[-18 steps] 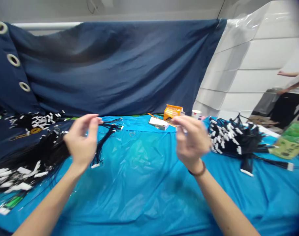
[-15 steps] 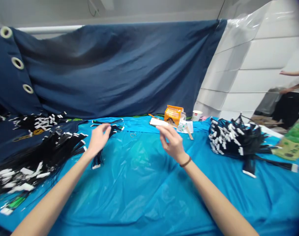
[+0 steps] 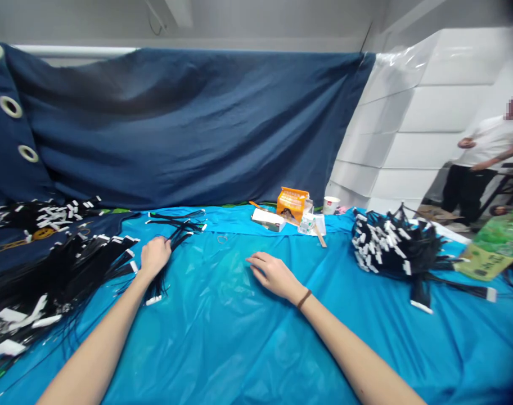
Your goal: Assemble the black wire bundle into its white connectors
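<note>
My left hand point(image 3: 156, 256) is curled down on a small bunch of black cables point(image 3: 181, 232) with white connectors, left of the middle of the blue sheet. Its fingers are closed around part of the bunch, and the fingertips are partly hidden. A white connector end point(image 3: 154, 300) of these cables sticks out below the hand. My right hand point(image 3: 275, 275) is low over the blue sheet point(image 3: 223, 337) near the middle. Its fingers are loosely stretched toward the left, with nothing in them. A white flat box point(image 3: 268, 218) lies beyond it.
Large heaps of black cables point(image 3: 83, 264) lie on the left, and another cable pile point(image 3: 391, 242) on the right. An orange carton point(image 3: 292, 205), a paper cup point(image 3: 331, 205) and a green bottle point(image 3: 496, 242) stand toward the back. A person point(image 3: 484, 146) is at the far right.
My left hand has come down onto the black cables. My right hand has moved down and left, away from the white box. The view has shifted slightly, showing more of the person.
</note>
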### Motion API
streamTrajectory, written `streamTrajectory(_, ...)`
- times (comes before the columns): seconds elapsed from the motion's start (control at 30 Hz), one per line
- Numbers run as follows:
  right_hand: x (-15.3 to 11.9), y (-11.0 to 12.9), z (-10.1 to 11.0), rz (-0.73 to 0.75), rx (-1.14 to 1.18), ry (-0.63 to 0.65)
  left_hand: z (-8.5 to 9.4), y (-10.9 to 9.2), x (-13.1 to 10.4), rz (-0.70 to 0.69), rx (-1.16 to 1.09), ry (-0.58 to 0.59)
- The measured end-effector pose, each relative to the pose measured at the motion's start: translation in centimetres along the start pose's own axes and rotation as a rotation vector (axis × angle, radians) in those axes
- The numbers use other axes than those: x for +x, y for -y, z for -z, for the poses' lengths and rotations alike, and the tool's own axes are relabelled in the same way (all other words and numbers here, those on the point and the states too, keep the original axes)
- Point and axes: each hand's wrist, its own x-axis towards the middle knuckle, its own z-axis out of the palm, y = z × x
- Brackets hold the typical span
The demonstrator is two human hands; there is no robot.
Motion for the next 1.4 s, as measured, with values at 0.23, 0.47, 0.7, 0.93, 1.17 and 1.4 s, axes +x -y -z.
streamTrajectory(0.23,-0.4,0.0,-0.1,-0.037,0.063,-0.007,4.0,-1.1,-0.2,0.097,-0.902,-0.255)
streamTrajectory(0.47,0.6,0.2,-0.2,-0.246,0.476,-0.184,8.2,-5.4,-2.8,0.018,-1.842,0.136)
streamTrajectory(0.7,1.5,0.6,0.5,-0.572,1.249,-0.231,5.9,-11.9,-8.4,0.277,-1.982,1.124)
streamTrajectory(0.93,1.1,0.6,2.2,-0.703,1.558,-0.354,3.7,-14.3,-12.9,0.065,-1.696,1.389)
streamTrajectory(1.17,0.7,0.4,3.5,-0.863,1.815,-0.191,5.0,-13.3,-13.1,-0.492,-1.317,1.729)
streamTrajectory(1.4,0.5,1.6,1.7,-0.86,1.793,-0.07,3.3,-13.5,-12.1,-0.188,-1.505,1.433)
